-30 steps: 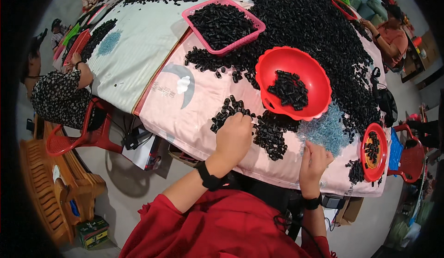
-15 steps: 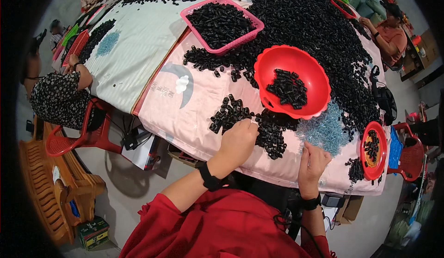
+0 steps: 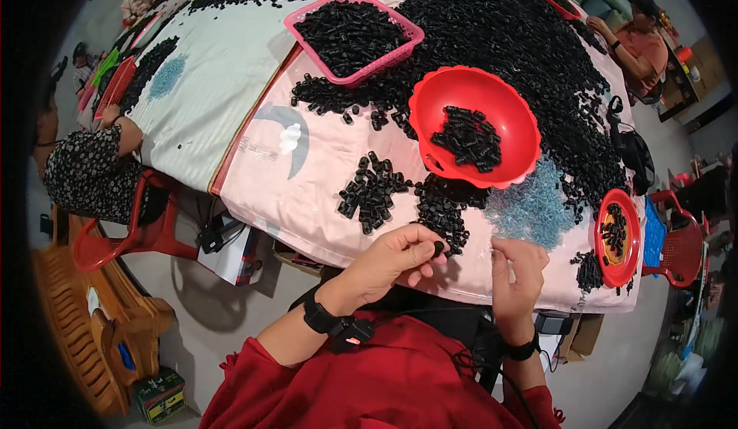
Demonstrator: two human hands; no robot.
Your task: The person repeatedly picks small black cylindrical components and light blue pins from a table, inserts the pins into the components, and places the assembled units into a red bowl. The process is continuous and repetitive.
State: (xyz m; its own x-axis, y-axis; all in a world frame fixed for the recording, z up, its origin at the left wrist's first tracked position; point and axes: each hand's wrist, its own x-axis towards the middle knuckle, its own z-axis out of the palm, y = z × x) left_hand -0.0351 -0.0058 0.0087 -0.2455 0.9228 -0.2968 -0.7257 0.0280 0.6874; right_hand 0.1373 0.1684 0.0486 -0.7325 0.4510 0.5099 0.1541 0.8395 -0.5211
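Observation:
My left hand [image 3: 390,264] pinches a small black plastic cap [image 3: 439,250] between thumb and forefinger, above the near edge of the pink cloth. Level with it, my right hand [image 3: 520,275] is closed, thumb against fingers, by a heap of small clear bluish pieces [image 3: 534,206]. A tiny pale tip shows at its fingertips, too small to name. Loose black caps lie in one small pile [image 3: 372,194] beyond my left hand and another pile [image 3: 444,220] between the hands. Behind them stands a red scalloped bowl [image 3: 511,114] with black parts inside.
A pink basket [image 3: 355,78] full of black parts stands farther back, beside a large black heap [image 3: 492,29]. At right is a red oval tray [image 3: 632,237] with a few parts. People sit at the left [image 3: 92,160] and far right [image 3: 642,52], near red chairs.
My left hand has drawn back from the black pile toward me and now holds one cap. My right hand stays almost in place beside the clear pieces. The view has shifted slightly.

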